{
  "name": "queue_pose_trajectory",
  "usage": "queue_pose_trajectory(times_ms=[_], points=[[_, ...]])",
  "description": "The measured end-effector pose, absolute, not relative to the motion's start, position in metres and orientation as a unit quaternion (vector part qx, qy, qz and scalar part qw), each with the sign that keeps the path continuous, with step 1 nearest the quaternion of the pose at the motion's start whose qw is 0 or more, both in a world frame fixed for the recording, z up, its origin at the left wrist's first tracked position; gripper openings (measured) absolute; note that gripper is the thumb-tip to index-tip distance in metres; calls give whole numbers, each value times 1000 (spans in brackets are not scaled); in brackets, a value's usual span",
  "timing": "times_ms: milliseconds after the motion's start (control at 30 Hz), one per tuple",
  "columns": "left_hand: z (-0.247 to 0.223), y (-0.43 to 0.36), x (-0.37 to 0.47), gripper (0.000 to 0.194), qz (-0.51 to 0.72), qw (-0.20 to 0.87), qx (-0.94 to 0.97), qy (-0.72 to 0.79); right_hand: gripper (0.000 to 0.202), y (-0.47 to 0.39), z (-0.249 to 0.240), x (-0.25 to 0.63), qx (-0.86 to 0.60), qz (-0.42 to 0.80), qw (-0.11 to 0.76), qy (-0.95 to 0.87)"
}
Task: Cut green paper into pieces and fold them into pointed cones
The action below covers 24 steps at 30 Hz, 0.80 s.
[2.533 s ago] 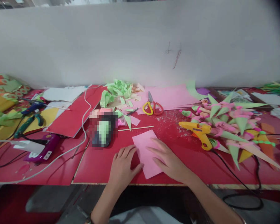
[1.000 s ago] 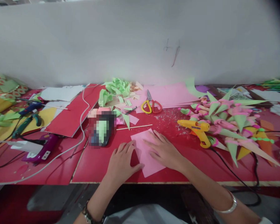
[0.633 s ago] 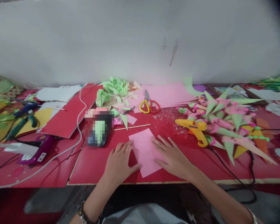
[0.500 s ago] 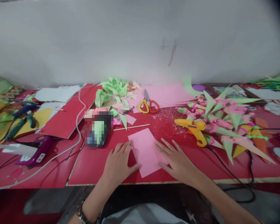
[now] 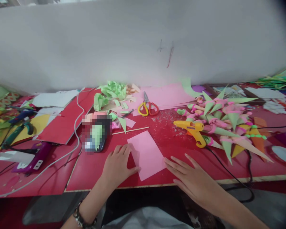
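A pink paper rectangle [image 5: 147,156] lies at a slant on the red table [image 5: 105,181] in front of me. My left hand [image 5: 119,163] rests at its left edge, thumb and fingers apart, with the fingertips touching the paper. At the lower right edge, my right hand [image 5: 187,175] lies with fingers spread, its fingertips beside or just touching the paper. Neither hand grips anything. Beyond the paper are scissors [image 5: 146,103] with one yellow and one red handle, and a thin stick [image 5: 131,130].
A yellow glue gun [image 5: 193,130] with a black cord lies right, beside piled pink and green paper cones [image 5: 228,117]. Crumpled green paper [image 5: 113,90] and pink sheets [image 5: 169,94] lie at the back. A white cable [image 5: 77,127] and pliers [image 5: 17,133] are left.
My right hand has moved right and toward me, off the paper's surface to its edge. My left hand stays at the left edge. The whole view has shifted slightly.
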<state>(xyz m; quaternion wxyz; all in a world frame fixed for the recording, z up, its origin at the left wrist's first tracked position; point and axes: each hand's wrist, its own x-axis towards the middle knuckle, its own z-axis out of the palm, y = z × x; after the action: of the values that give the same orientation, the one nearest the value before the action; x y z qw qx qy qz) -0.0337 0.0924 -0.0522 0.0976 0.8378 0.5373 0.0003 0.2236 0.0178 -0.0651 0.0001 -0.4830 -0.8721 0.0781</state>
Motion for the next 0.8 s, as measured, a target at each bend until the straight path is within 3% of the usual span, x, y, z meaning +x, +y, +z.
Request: queue_pose_trajectory(times_ms=[200, 433, 633, 800], points=[[-48, 96, -30, 60, -12, 62, 865, 497, 44, 12, -56, 220, -498, 107, -12, -861], [-64, 96, 14, 53, 30, 124, 958, 258, 51, 9, -54, 218, -521, 144, -22, -841], [-69, 115, 15, 64, 35, 137, 957, 255, 51, 10, -52, 219, -527, 170, -32, -832], [-68, 141, 11, 64, 14, 81, 947, 311, 51, 9, -55, 219, -527, 175, -17, -832]])
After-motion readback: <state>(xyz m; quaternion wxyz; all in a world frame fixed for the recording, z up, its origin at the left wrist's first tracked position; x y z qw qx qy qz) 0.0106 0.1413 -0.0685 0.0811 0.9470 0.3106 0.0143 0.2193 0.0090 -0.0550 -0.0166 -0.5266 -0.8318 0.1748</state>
